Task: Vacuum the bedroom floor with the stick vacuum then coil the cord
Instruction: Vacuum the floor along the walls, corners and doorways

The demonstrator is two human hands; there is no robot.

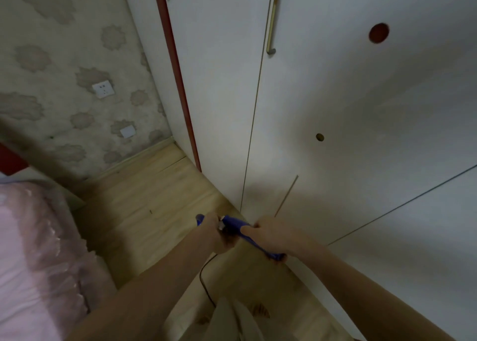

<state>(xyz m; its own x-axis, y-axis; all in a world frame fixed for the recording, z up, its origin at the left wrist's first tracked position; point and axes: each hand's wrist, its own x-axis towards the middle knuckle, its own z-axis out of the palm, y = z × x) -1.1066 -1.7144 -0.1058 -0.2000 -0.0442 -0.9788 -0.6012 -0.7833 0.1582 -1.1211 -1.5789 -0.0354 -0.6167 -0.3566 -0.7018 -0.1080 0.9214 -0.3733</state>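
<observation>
Blue stick vacuum handle (238, 226) held low at frame centre, above the wooden floor (144, 193), lying slantwise from upper left to lower right, close to the base of the white wardrobe doors (335, 134). Only the handle section is visible; body and head of the vacuum not seen. Left hand (215, 233) wrapped closed around the upper-left part of the handle, a blue end showing past the knuckles. Right hand (271, 233) closed around the lower-right part, fingers curled over the blue grip, another blue end protruding below the palm. Both forearms reach in from the bottom edge. Black cord (204, 278) drops from under the left hand and curves down toward the floor; where it ends cannot be told. Wardrobe has a long metal handle (271, 25) and a red round cutout (378, 33). Red trim (178, 77) runs along its left edge. Floral wallpaper (51, 56) at left carries a white socket (103, 89). Pink plastic-covered bedding (31, 263) at lower left.
</observation>
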